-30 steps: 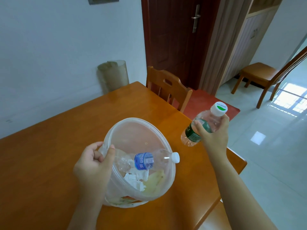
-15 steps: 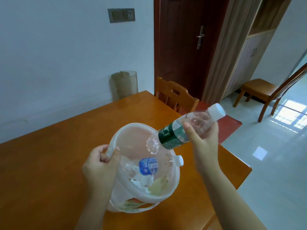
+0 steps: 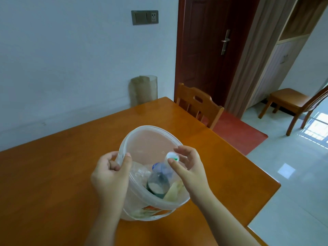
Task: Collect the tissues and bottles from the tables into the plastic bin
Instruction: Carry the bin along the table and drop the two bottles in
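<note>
A clear plastic bin (image 3: 142, 129) stands on the wooden table (image 3: 53, 174), tilted toward me. My left hand (image 3: 110, 174) grips its near-left rim. A green-label bottle (image 3: 158, 186) with a white cap stands inside the bin, cap up and blurred. My right hand (image 3: 190, 169) hovers over the bin's right side with its fingers spread around the cap, apparently not gripping it. A crumpled clear bottle (image 3: 140, 172), a bit of blue label and something pale yellow (image 3: 174, 192) also lie in the bin.
A wooden chair (image 3: 198, 103) stands at the table's far right corner, over a red mat (image 3: 236, 132). A translucent cylinder (image 3: 143, 89) stands by the wall behind the table. Another chair (image 3: 291, 103) is on the tiled floor at right.
My right hand carried the green-label bottle from the table's right side over the bin, lowered it in and opened. My left hand kept hold of the rim.
</note>
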Tool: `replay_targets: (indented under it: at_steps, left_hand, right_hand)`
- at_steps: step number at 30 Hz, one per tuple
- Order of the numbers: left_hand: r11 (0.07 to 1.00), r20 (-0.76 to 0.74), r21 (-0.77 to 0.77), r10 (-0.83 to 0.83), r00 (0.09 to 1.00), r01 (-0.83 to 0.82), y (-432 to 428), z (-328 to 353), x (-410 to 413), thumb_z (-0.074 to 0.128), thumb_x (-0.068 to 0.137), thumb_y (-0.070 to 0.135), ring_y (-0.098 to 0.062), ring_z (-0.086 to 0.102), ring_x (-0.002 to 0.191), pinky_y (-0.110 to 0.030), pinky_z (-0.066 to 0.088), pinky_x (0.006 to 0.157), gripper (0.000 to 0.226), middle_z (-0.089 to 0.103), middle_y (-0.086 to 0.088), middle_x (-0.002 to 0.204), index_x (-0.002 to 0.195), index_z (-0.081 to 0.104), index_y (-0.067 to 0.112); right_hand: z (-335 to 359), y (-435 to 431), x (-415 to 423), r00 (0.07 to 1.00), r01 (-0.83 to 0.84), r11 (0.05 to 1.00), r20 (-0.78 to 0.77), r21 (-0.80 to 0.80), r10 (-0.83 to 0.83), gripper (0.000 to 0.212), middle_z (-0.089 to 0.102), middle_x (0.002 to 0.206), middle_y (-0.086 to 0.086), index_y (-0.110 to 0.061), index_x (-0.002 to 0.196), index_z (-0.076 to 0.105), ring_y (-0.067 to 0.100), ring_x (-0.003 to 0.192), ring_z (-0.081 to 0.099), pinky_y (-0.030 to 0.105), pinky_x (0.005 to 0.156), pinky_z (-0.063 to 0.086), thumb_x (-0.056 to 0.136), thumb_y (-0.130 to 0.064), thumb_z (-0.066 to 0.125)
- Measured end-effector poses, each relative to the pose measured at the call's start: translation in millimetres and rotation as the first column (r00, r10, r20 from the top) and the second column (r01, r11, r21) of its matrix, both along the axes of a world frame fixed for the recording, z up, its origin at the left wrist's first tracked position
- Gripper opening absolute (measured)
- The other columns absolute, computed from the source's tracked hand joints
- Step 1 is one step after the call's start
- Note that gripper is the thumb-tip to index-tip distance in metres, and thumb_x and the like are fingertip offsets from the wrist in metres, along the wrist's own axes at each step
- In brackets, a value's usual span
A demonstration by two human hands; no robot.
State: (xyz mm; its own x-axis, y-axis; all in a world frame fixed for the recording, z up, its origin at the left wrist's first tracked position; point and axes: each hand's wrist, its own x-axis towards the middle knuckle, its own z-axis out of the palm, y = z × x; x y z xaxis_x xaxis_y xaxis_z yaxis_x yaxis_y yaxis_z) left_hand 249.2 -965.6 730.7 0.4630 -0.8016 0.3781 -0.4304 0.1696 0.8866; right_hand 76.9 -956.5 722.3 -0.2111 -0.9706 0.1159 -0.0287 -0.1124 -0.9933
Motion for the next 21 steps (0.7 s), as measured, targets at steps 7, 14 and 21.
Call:
replay_targets:
  at_steps: [7, 14, 21]
  left_hand:
    - [1.0, -0.008, -0.002, 0.014, 1.0, -0.014, 3, -5, 5, 0.069, 0.075, 0.026, -0.02, 0.051, 0.05, -0.027, 0.042, 0.054, 0.023, 0.053, -0.007, 0.053, 0.095, 0.063, 0.015]
    - [1.0, -0.019, 0.001, 0.025, 1.0, -0.025, 7, -4, 10, 0.069, 0.076, 0.026, -0.022, 0.052, 0.051, -0.032, 0.045, 0.055, 0.019, 0.054, -0.008, 0.055, 0.092, 0.061, 0.02]
    - [0.999, -0.046, -0.006, 0.032, 0.998, -0.032, 19, 0, 16, 0.068, 0.076, 0.024, -0.022, 0.052, 0.05, -0.029, 0.045, 0.053, 0.017, 0.055, -0.012, 0.055, 0.091, 0.06, 0.021]
  right_hand:
    - [-8, 4, -14, 0.953, 0.044, 0.999, -0.298, -0.01, -0.045, 0.038, 0.055, 0.109, -0.021, -0.033, 0.107, 0.047, 0.0, 0.104, 0.053, 0.016, 0.083, 0.045, 0.078, -0.023, 0.067]
    - [-13, 12, -31, 0.813, 0.089, 0.996, -0.577, -0.018, -0.083, 0.04, 0.045, 0.112, -0.022, -0.035, 0.117, 0.045, -0.005, 0.101, 0.043, 0.004, 0.074, 0.034, 0.081, -0.035, 0.061]
    - [-5, 18, -42, 0.686, 0.111, 0.994, -0.725, 0.026, -0.057, 0.046, 0.047, 0.131, -0.008, -0.027, 0.126, 0.042, 0.011, 0.122, 0.041, 0.028, 0.094, 0.037, 0.084, -0.038, 0.055]
